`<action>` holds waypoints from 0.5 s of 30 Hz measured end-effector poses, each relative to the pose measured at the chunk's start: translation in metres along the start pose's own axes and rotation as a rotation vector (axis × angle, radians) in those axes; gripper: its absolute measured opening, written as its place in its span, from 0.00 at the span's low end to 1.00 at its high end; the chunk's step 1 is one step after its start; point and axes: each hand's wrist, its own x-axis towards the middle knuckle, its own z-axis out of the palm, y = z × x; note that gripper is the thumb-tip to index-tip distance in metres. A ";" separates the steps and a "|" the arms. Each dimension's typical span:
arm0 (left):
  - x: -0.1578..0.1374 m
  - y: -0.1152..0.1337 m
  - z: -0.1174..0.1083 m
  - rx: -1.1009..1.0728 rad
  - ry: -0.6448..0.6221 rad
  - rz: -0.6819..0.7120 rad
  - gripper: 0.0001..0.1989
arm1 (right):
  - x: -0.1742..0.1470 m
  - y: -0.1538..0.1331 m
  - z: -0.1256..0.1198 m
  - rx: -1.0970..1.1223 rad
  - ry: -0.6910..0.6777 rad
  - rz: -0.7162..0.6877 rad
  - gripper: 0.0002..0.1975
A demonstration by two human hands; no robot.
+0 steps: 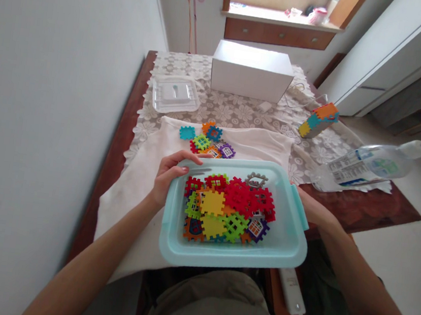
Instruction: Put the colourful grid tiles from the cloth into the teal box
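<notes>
A pale blue plastic tub (231, 258) is held up in front of me, over the near side of the table. Inside it lie several interlocking plastic tiles (229, 208) in red, yellow, green, orange and purple, some with window shapes. My left hand (172, 176) grips the tub's far left corner, thumb over the rim. My right hand (309, 208) holds the right side; its fingers are mostly hidden behind the tub wall. Just beyond the tub, a small pile of similar tiles (208, 142) rests on a white cloth (261, 146).
A white box (249, 75) and a clear lid (176, 94) stand at the table's back. On the right are a block built of tiles (318, 119) and a large clear bottle (372, 166). A white power strip (292, 293) lies below the tub. A wall (58, 82) borders the left.
</notes>
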 end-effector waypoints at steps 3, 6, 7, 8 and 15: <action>0.000 0.000 0.000 -0.001 -0.006 0.006 0.12 | 0.005 -0.009 -0.004 -0.044 -0.145 0.070 0.13; 0.000 0.000 0.000 0.013 -0.001 0.015 0.13 | 0.013 -0.014 -0.007 -0.068 -0.195 0.107 0.17; 0.000 0.000 0.000 0.014 0.001 0.015 0.13 | 0.016 -0.014 -0.008 -0.076 -0.198 0.101 0.19; 0.000 0.000 0.000 0.013 0.002 0.013 0.13 | 0.019 -0.013 -0.009 -0.082 -0.202 0.089 0.21; 0.000 0.001 0.000 0.014 -0.003 0.004 0.12 | 0.057 0.001 -0.022 -0.009 -0.176 0.130 0.20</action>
